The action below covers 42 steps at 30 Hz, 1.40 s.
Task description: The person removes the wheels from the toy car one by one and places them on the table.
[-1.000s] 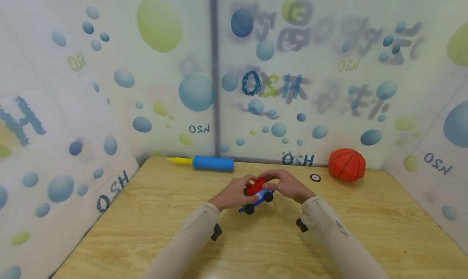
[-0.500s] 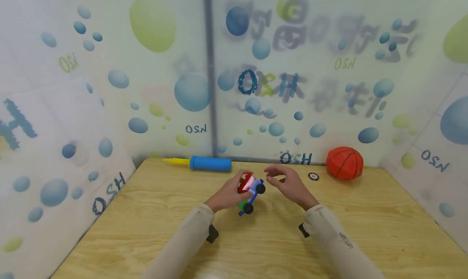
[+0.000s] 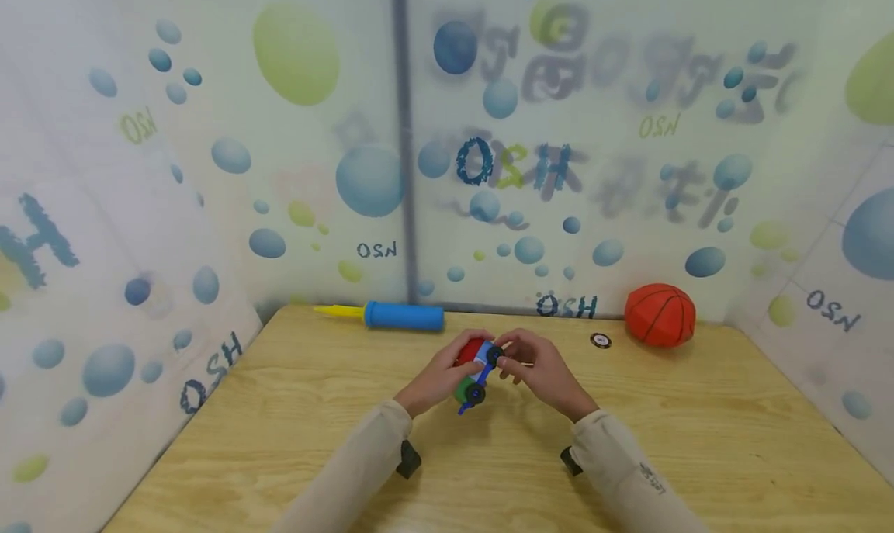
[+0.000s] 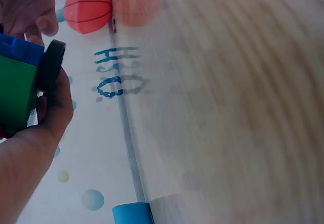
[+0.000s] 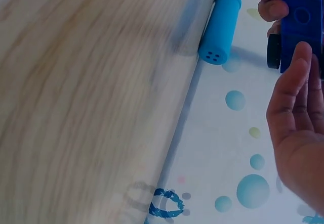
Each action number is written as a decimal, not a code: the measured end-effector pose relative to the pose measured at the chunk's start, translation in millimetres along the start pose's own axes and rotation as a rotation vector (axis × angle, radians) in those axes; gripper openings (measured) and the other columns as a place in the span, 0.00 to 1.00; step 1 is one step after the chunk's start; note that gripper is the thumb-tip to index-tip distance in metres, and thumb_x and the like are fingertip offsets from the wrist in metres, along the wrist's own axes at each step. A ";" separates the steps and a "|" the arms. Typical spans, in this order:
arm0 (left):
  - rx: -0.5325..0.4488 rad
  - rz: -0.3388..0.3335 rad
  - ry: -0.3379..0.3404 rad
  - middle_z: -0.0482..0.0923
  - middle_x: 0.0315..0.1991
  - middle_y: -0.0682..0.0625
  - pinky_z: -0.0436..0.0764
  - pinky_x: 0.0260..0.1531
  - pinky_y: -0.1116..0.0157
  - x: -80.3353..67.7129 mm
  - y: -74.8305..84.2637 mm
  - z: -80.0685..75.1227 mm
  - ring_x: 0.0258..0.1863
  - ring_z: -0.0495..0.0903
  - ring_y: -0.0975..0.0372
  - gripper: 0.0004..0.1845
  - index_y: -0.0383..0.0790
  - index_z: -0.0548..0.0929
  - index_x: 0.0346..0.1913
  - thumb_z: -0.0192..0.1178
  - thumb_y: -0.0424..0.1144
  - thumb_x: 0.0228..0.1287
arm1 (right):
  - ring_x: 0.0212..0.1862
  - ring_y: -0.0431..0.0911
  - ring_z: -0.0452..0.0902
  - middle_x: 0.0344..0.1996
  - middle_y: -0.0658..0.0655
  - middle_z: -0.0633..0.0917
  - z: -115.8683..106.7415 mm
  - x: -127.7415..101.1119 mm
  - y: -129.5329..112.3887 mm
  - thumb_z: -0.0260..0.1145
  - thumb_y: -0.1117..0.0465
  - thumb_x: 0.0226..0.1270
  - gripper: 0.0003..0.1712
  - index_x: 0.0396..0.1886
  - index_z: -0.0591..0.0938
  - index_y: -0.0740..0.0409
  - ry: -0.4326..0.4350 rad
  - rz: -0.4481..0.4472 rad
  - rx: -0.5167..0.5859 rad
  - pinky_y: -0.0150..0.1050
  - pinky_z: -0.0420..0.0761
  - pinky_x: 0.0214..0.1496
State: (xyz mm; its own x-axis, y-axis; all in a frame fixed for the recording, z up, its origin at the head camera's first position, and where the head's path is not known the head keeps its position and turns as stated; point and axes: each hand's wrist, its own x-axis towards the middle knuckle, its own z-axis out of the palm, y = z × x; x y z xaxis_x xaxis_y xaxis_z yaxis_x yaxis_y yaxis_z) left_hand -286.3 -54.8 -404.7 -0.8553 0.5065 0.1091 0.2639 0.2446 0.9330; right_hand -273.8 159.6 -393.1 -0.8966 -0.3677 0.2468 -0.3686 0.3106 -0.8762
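If your left hand (image 3: 440,375), gripping the toy car (image 3: 483,374), slackens, likely drop below those fingers (right hand (image 3: 543,368) hold: can't tell).

Toy car (image 3: 483,375), small, block-built, multicolour. Blue base (image 5: 302,27), flat underside with a round raised mark. Red block (image 3: 470,351) on the far half, partly covered by fingers; pale blue piece (image 3: 482,351) next to it; green block (image 3: 460,392) on the near half. Black wheels: upper wheel (image 3: 494,356), lower wheel (image 3: 475,394). Small blue hook (image 3: 463,410) sticks out at the near end. Car is off the desk (image 3: 293,378), tipped sideways, wheels and underside turned toward the right hand (image 3: 545,368). Left hand (image 3: 443,372) grips its body; right hand pinches the far end, by the upper wheel.
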 end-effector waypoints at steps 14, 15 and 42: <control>-0.083 0.045 0.077 0.73 0.62 0.44 0.85 0.50 0.56 0.5 -2.1 12.2 0.54 0.78 0.55 0.24 0.55 0.73 0.64 0.65 0.38 0.67 | 0.24 0.44 0.77 0.28 0.55 0.81 6.3 1.4 -0.8 0.69 0.64 0.67 0.15 0.52 0.81 0.65 0.059 0.088 0.125 0.38 0.81 0.30; -0.090 0.043 0.084 0.73 0.62 0.44 0.86 0.50 0.56 0.3 -2.0 12.4 0.54 0.78 0.54 0.25 0.54 0.74 0.64 0.67 0.38 0.66 | 0.24 0.43 0.76 0.27 0.54 0.80 7.0 1.7 -1.1 0.69 0.64 0.67 0.16 0.51 0.81 0.65 0.060 0.099 0.144 0.38 0.81 0.30; 0.186 0.076 0.165 0.77 0.60 0.44 0.84 0.44 0.58 -5.9 15.0 21.7 0.51 0.76 0.54 0.30 0.55 0.75 0.67 0.70 0.38 0.61 | 0.20 0.42 0.72 0.25 0.51 0.82 -6.9 6.1 -4.3 0.75 0.66 0.59 0.14 0.40 0.83 0.72 -0.028 0.202 0.229 0.32 0.77 0.25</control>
State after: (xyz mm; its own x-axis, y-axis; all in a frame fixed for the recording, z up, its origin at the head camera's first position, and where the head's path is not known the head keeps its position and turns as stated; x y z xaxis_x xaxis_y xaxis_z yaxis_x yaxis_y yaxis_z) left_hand -267.7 -36.2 -398.8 -0.8869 0.3917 0.2451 0.3946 0.3662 0.8427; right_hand -279.4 162.0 -385.0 -0.9378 -0.3435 0.0494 -0.1158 0.1755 -0.9776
